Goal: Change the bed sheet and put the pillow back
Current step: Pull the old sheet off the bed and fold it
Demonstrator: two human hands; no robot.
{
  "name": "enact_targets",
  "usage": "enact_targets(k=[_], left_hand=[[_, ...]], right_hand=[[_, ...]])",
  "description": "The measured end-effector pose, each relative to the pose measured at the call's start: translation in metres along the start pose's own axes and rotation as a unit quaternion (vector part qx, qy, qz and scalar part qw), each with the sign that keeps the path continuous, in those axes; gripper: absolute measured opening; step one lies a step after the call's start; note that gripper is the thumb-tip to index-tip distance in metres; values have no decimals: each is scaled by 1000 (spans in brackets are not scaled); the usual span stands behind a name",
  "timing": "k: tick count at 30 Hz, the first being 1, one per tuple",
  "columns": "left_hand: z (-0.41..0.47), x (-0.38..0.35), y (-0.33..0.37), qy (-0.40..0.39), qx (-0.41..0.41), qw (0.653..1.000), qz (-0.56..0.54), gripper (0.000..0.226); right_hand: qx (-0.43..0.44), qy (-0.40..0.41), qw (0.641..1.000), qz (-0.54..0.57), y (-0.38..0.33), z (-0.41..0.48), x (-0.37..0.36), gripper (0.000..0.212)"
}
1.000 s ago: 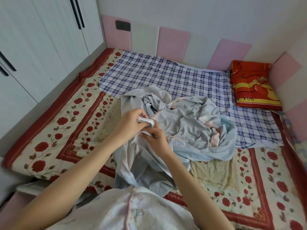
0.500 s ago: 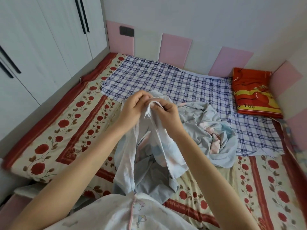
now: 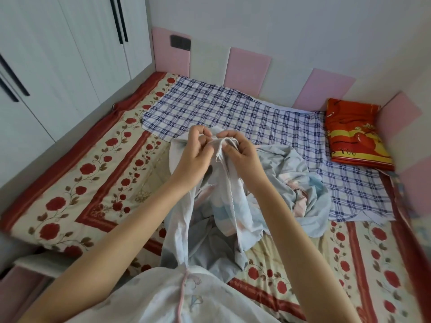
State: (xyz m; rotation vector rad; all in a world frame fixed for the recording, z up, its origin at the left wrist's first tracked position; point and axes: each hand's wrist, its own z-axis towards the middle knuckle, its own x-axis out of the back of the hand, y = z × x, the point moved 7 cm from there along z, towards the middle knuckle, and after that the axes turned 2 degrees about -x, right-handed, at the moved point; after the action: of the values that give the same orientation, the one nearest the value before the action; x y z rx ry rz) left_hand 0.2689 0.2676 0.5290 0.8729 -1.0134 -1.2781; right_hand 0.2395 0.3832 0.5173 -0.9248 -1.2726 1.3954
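Observation:
A crumpled pale blue bed sheet [image 3: 303, 183] with pink patches lies in the middle of the bed. Its near part is lifted off the bed. My left hand [image 3: 194, 157] and my right hand [image 3: 241, 155] are side by side above the bed, each pinching the sheet's white hemmed edge, and the cloth hangs down from them towards my body. The red and yellow pillow [image 3: 354, 134] lies flat in the far right corner of the bed, well away from both hands.
A rose-patterned quilted cover [image 3: 88, 183] spreads over the mattress, with a blue checked cloth [image 3: 233, 117] across its far half. White wardrobe doors [image 3: 58, 54] stand along the left. Pink and white padded wall panels [image 3: 247, 71] line the far and right sides.
Both hands have lifted the sheet's edge up from the heap and hold it higher. More of the cloth now hangs below them, and the hands have shifted along the hem.

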Motion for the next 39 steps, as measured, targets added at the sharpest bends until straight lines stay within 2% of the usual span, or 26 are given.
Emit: enact_targets(k=[2,4,6,8,10,11,13,15,16,17,18,19,21,22,23,26,28,30,34,36,39], left_hand=[[1,-8,0,-7,-42,994,97,29],[-5,-18,-19,-1,-26,984,174,42],[-18,-25,-62,-1,64,980,188,38],[-39,-28,-113,-13,179,961,211,22],[-66,-25,-150,-7,292,933,208,14],[-77,-24,-161,-9,326,923,203,17],[-92,-18,-170,-27,346,915,205,25],[-101,-8,-181,-48,340,916,206,30],[-104,-3,-187,-64,341,914,208,30],[-107,3,-193,-81,348,911,206,31],[-109,11,-199,-87,355,909,202,33],[-109,20,-201,-81,364,908,191,32],[-105,42,-204,-43,378,915,134,26],[-103,55,-205,-16,380,919,100,26],[-101,72,-205,20,380,922,65,28],[-97,149,-207,143,382,913,-26,38],[-98,218,-211,229,378,895,-63,44],[-104,299,-220,323,370,868,-66,45],[-155,452,-287,484,374,791,-9,38],[-193,504,-338,526,391,754,45,33],[-254,549,-421,555,445,694,107,24]], right_hand=[[9,46,997,-54,-2,3,7,12],[23,107,991,-77,-6,6,19,17],[27,148,987,-63,-13,7,33,15],[23,134,988,-76,-11,9,38,16],[0,53,973,-225,10,11,29,17],[-28,2,940,-340,31,13,25,19],[-119,-72,836,-530,83,13,29,32],[-196,-126,738,-633,132,6,37,38],[-225,-144,704,-658,151,3,38,35],[-250,-151,688,-664,166,1,36,32],[-274,-153,693,-649,174,2,29,30],[-300,-146,716,-613,179,7,20,30],[-341,-92,816,-458,181,28,-11,36],[-330,-69,858,-387,178,45,-32,37],[-295,-61,884,-359,172,67,-57,37],[-175,-112,911,-356,148,133,-167,25],[-114,-169,920,-336,137,170,-263,17],[-62,-220,922,-313,135,202,-366,21],[-6,-320,903,-288,170,226,-557,23],[13,-365,878,-309,212,220,-630,21],[41,-417,853,-311,297,202,-701,40]])
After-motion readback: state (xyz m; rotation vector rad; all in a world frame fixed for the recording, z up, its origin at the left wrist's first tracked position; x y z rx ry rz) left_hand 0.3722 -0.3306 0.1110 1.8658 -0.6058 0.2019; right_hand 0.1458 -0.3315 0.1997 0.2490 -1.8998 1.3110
